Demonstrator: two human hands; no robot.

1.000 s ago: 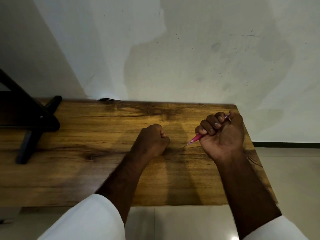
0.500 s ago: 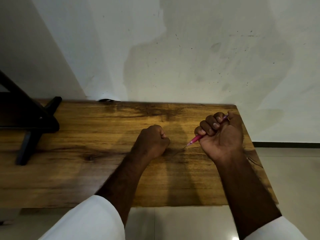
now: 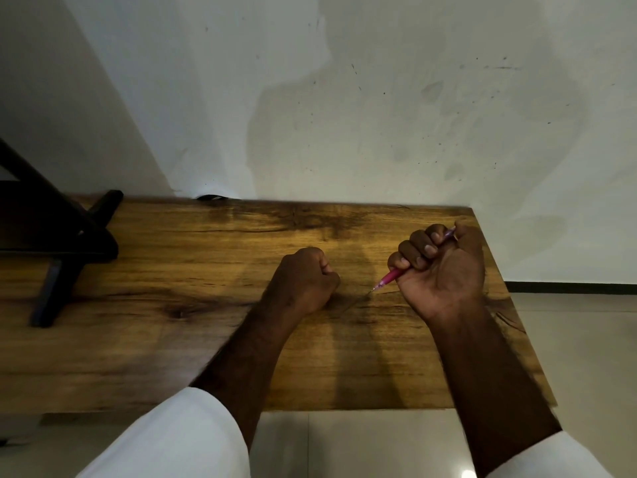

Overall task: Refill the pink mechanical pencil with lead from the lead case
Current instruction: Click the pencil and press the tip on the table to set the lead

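Observation:
My right hand (image 3: 444, 267) is wrapped in a fist around the pink mechanical pencil (image 3: 389, 277). The pencil's tip points down and left, just above the wooden table (image 3: 206, 339), and its back end sticks out by the thumb. A thin dark line on the wood runs from the tip toward my left hand (image 3: 303, 281), which rests on the table as a closed fist. Whether the left fist holds anything is hidden. No lead case shows anywhere in the head view.
A black stand (image 3: 58, 246) with angled legs occupies the table's far left. A white wall rises right behind the table. The table's right edge lies close to my right wrist, with pale tiled floor (image 3: 586, 357) beyond and below.
My right hand has shifted slightly toward the left and nearer with the pencil. The left fist has stayed in place.

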